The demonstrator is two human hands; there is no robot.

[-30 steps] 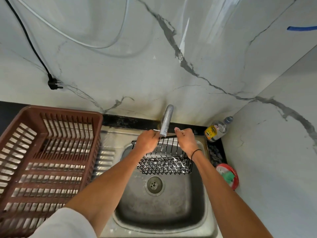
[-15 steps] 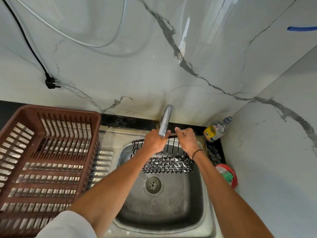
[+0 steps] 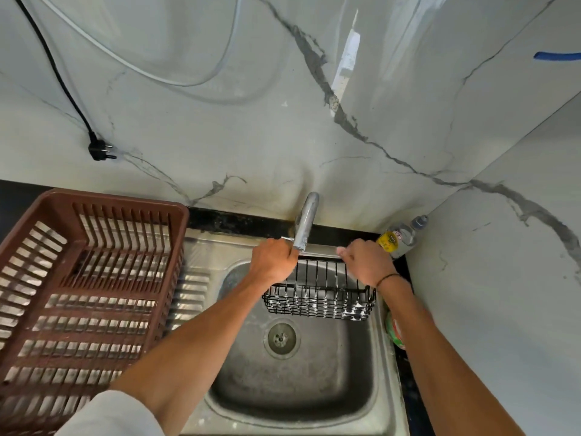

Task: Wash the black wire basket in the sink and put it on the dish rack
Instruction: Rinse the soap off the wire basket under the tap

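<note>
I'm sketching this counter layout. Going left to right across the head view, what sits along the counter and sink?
Brown dish rack → left hand → faucet → right hand → clear bottle with yellow label. Both hands hold the black wire basket over the sink.

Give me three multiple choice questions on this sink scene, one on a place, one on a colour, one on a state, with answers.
1. Where is the black wire basket?
A. in the brown plastic dish rack
B. over the steel sink
C. on the floor

2. What colour is the rack?
A. blue
B. white
C. brown

3. How is the basket held?
A. left hand and right hand both grip it
B. one hand only
C. untouched

Answers: B, it hangs above the basin under the grey tap; C, its slats are brown; A, both hands curl on its top edge.
</note>
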